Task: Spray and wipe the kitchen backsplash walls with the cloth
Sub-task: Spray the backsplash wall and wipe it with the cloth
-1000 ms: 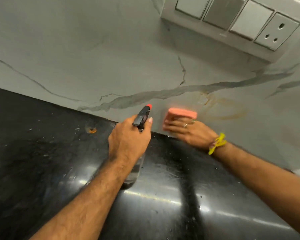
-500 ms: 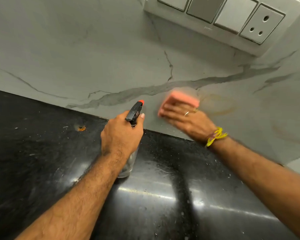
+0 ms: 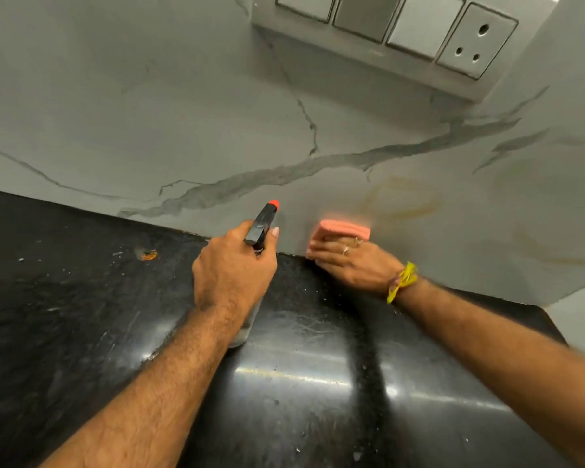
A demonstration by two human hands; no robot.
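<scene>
The backsplash is grey-white marble with dark veins and faint orange ring stains at the right. My left hand grips a clear spray bottle with a black head and orange nozzle aimed at the wall; its base rests on the counter. My right hand, with rings and a yellow wrist thread, presses a folded pink cloth flat against the wall just above the counter edge, left of and below the stains.
A black polished counter runs below the wall, speckled with crumbs and an orange spot. A white switch and socket panel sticks out from the wall at the top right. The wall turns a corner at the far right.
The cloth and my right hand have slid down the wall toward the counter edge. My left hand holds the bottle in much the same spot.
</scene>
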